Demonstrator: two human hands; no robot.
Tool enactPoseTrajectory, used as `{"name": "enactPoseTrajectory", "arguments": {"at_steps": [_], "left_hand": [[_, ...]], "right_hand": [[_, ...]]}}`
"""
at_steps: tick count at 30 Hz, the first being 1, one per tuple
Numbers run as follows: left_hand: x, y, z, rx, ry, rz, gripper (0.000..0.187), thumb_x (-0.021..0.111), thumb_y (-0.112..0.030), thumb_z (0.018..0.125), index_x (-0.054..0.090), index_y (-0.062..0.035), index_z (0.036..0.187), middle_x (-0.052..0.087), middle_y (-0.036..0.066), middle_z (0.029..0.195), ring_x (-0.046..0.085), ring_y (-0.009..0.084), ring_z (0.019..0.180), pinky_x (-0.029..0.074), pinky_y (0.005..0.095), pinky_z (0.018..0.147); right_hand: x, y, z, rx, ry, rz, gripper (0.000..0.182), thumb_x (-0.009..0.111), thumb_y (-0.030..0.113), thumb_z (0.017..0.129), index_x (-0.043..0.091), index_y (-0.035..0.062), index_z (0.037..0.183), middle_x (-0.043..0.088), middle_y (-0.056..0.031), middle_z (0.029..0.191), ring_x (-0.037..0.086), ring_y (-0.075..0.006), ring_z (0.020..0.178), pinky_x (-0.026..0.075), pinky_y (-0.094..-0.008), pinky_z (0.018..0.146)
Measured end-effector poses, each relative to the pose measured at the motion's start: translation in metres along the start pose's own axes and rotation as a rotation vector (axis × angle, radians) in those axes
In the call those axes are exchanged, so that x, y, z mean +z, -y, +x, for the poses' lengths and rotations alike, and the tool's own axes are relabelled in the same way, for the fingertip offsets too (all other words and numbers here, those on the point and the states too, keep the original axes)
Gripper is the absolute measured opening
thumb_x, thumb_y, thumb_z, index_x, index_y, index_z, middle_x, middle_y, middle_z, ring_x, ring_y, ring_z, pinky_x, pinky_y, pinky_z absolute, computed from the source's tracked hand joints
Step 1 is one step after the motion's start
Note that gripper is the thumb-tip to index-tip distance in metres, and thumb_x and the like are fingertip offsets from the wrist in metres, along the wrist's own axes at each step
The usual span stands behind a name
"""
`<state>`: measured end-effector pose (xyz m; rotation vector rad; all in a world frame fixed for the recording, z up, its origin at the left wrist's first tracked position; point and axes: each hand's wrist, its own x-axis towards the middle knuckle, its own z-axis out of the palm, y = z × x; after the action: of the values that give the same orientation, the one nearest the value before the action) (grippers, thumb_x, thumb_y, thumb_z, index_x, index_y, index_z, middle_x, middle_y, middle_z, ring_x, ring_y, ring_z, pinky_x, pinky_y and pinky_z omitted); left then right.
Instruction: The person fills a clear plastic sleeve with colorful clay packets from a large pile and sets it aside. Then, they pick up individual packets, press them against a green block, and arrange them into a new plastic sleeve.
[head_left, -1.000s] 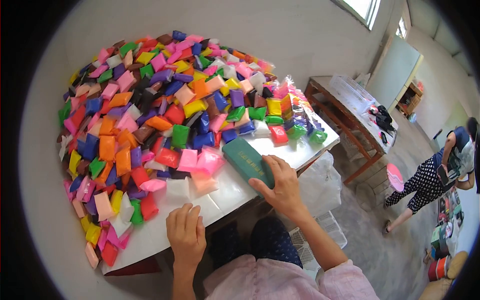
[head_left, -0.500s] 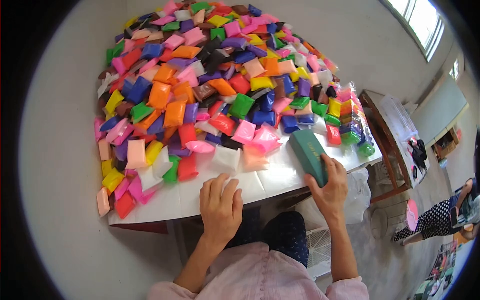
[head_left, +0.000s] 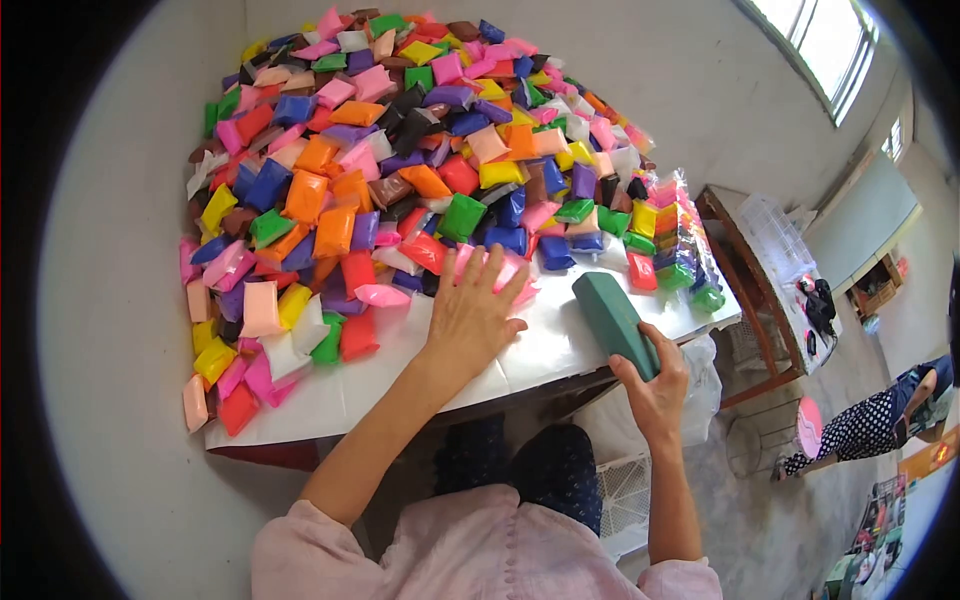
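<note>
My left hand [head_left: 472, 322] reaches over the near edge of the packet heap, its fingers spread and palm down. Bright pink packets [head_left: 515, 280] lie under and around its fingertips; the hand covers part of them. With thumb and fingers, my right hand [head_left: 655, 388] grips the near end of a dark green oblong box [head_left: 612, 318], which points away from me over the white table top [head_left: 545, 350]. A blue packet [head_left: 556, 253] lies just beyond the box, and a red packet [head_left: 642, 271] to its right.
A large heap of colourful sealed packets [head_left: 330, 200] rises against the wall. Clear bags of stacked packets [head_left: 680, 235] stand at the table's right end. Beyond is a wooden side table [head_left: 750, 290]; a person in dotted trousers [head_left: 850, 425] is at the far right.
My left hand has moved forward from the table edge onto the near packets, fingers spreading; the white and peach packets there are now hidden. The right hand still grips the green box, now slightly turned.
</note>
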<state>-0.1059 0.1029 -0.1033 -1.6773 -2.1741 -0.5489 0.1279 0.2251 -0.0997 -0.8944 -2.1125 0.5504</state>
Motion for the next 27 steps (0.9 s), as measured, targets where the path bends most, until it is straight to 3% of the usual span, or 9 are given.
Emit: {"name": "enactPoseTrajectory", "arguments": {"at_steps": [6, 10, 13, 16, 19, 22, 23, 26, 27], "left_hand": [[0.009, -0.003, -0.004, -0.108, 0.006, -0.02, 0.073, 0.069, -0.045, 0.084, 0.042, -0.0204, 0.148, 0.037, 0.02, 0.15, 0.026, 0.0397, 0.144, 0.01, 0.0649, 0.115], [0.017, 0.008, 0.012, 0.027, 0.117, -0.071, 0.075, 0.065, -0.047, 0.087, 0.035, -0.0218, 0.152, 0.037, 0.02, 0.149, 0.029, 0.0395, 0.142, 0.011, 0.0664, 0.113], [0.029, 0.017, 0.024, 0.134, 0.043, -0.084, 0.075, 0.064, -0.048, 0.088, 0.034, -0.0217, 0.152, 0.037, 0.02, 0.149, 0.031, 0.0384, 0.14, 0.01, 0.0672, 0.113], [0.022, 0.008, 0.027, 0.075, 0.063, -0.052, 0.078, 0.065, -0.048, 0.087, 0.034, -0.0211, 0.153, 0.034, 0.021, 0.151, 0.03, 0.0371, 0.142, 0.009, 0.0661, 0.114], [0.01, 0.009, 0.023, 0.118, -0.067, -0.073, 0.081, 0.068, -0.047, 0.085, 0.034, -0.0198, 0.153, 0.03, 0.021, 0.154, 0.029, 0.0375, 0.143, 0.011, 0.0643, 0.115], [-0.024, 0.009, 0.0, 0.062, -0.016, -0.102, 0.081, 0.072, -0.044, 0.083, 0.037, -0.0184, 0.151, 0.026, 0.022, 0.156, 0.027, 0.0386, 0.144, 0.015, 0.0613, 0.116], [-0.03, 0.01, -0.009, 0.041, -0.068, -0.14, 0.076, 0.074, -0.039, 0.082, 0.043, -0.0143, 0.146, 0.033, 0.022, 0.15, 0.035, 0.0399, 0.138, 0.022, 0.0588, 0.114], [-0.04, 0.009, -0.03, -0.286, 0.014, -0.114, 0.071, 0.076, -0.036, 0.079, 0.049, -0.0093, 0.139, 0.042, 0.021, 0.14, 0.044, 0.0376, 0.128, 0.027, 0.0564, 0.11], [-0.031, 0.013, -0.038, -0.26, -0.034, -0.037, 0.065, 0.076, -0.034, 0.078, 0.053, -0.0064, 0.132, 0.049, 0.017, 0.13, 0.048, 0.0343, 0.12, 0.031, 0.0558, 0.107]], "right_hand": [[-0.009, -0.002, -0.01, -0.042, -0.009, 0.053, 0.057, 0.079, 0.021, 0.072, 0.062, -0.0015, 0.121, 0.064, -0.0199, 0.115, 0.061, -0.0337, 0.109, 0.047, -0.0407, 0.096], [-0.01, -0.003, -0.018, -0.056, -0.024, 0.072, 0.058, 0.08, 0.02, 0.071, 0.062, -0.0001, 0.122, 0.063, -0.0199, 0.118, 0.061, -0.0337, 0.11, 0.047, -0.0411, 0.097], [-0.009, 0.001, -0.022, -0.11, -0.042, 0.104, 0.058, 0.08, 0.018, 0.07, 0.062, 0.0004, 0.122, 0.062, -0.0199, 0.121, 0.06, -0.0339, 0.112, 0.046, -0.0416, 0.098], [-0.015, 0.005, -0.025, -0.159, -0.032, 0.129, 0.059, 0.079, 0.016, 0.069, 0.061, 0.0005, 0.123, 0.061, -0.0199, 0.123, 0.059, -0.0342, 0.114, 0.046, -0.042, 0.099], [-0.024, 0.014, -0.028, -0.194, -0.011, 0.142, 0.061, 0.079, 0.015, 0.068, 0.061, 0.0008, 0.125, 0.06, -0.0199, 0.125, 0.059, -0.0342, 0.116, 0.046, -0.042, 0.1], [-0.038, 0.02, -0.03, -0.197, 0.028, 0.17, 0.062, 0.079, 0.014, 0.068, 0.06, 0.0012, 0.125, 0.06, -0.0198, 0.126, 0.059, -0.0343, 0.116, 0.045, -0.042, 0.1], [-0.041, 0.021, -0.032, -0.191, 0.04, 0.184, 0.062, 0.079, 0.014, 0.068, 0.06, 0.0013, 0.126, 0.06, -0.0198, 0.126, 0.059, -0.0344, 0.116, 0.045, -0.042, 0.1], [-0.043, 0.021, -0.034, -0.228, 0.072, 0.159, 0.063, 0.08, 0.014, 0.067, 0.06, 0.0015, 0.125, 0.059, -0.0198, 0.128, 0.059, -0.0346, 0.115, 0.046, -0.042, 0.1], [-0.042, 0.024, -0.035, -0.246, 0.089, 0.148, 0.063, 0.08, 0.014, 0.066, 0.06, 0.0015, 0.125, 0.059, -0.02, 0.128, 0.059, -0.0349, 0.115, 0.046, -0.0421, 0.099]]}}
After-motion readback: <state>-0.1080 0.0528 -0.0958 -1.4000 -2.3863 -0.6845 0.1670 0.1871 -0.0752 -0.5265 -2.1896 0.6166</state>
